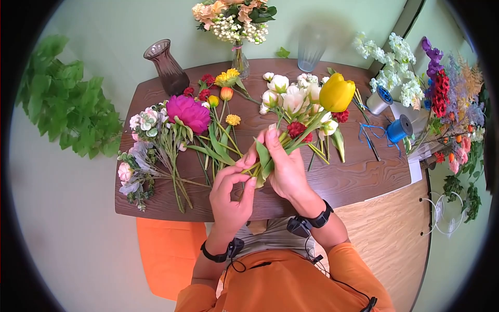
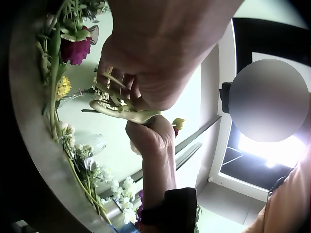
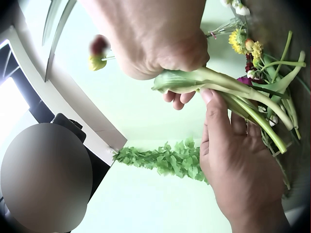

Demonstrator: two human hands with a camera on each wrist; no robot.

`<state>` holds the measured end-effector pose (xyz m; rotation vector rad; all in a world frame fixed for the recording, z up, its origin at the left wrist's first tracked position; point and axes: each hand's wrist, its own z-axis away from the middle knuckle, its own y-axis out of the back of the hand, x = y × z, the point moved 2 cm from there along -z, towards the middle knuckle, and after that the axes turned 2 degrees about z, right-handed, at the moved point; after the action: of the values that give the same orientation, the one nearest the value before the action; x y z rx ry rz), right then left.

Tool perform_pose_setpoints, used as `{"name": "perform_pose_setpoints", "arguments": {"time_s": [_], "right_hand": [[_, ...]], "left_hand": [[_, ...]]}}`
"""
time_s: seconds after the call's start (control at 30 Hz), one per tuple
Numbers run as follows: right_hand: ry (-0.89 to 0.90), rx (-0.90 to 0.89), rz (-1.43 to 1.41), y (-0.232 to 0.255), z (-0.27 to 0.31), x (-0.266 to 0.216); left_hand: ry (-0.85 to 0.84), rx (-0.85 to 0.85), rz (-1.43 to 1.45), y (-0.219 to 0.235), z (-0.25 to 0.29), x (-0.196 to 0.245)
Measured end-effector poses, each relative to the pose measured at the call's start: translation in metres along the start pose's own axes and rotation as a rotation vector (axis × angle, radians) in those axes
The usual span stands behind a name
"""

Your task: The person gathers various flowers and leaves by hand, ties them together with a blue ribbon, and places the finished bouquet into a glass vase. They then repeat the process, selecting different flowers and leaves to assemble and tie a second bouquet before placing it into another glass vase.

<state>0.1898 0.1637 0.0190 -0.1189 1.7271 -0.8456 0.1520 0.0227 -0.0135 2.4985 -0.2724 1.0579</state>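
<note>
Over the front of the table, my right hand [image 1: 287, 169] grips a small bunch of artificial flowers by its green stems. A big yellow tulip [image 1: 337, 92] leads the bunch, leaning away to the upper right, with a red flower [image 1: 297, 129] lower down. Broad green leaves [image 1: 264, 156] stand between the two hands. My left hand [image 1: 231, 193] pinches the lower stems, its thumb [image 3: 217, 114] lying along them in the right wrist view. There, the pale stem ends [image 3: 272, 104] jut out past the left fingers.
White flowers [image 1: 293, 99] lie behind the bunch. A magenta peony [image 1: 188, 114] and mixed stems cover the table's left. Blue ribbon spools [image 1: 399, 128] stand at right. A purple vase [image 1: 166, 67], a clear vase [image 1: 311, 49] and a peach bouquet [image 1: 236, 21] line the back.
</note>
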Motion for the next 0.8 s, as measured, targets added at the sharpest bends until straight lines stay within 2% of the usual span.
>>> {"name": "perform_pose_setpoints", "arguments": {"time_s": [0.17,0.27,0.53,0.8], "right_hand": [[0.019,0.002,-0.003,0.0,-0.001,-0.003],[0.023,0.013,-0.018,0.001,-0.001,-0.005],[0.009,0.013,-0.042,-0.001,0.001,-0.007],[0.004,-0.075,-0.011,0.002,0.002,-0.006]], "left_hand": [[0.238,-0.051,0.272,-0.003,0.009,-0.008],[0.285,-0.069,0.384,-0.005,0.012,-0.007],[0.235,-0.082,0.35,-0.002,0.014,-0.007],[0.208,-0.064,0.305,0.003,0.018,-0.007]]}}
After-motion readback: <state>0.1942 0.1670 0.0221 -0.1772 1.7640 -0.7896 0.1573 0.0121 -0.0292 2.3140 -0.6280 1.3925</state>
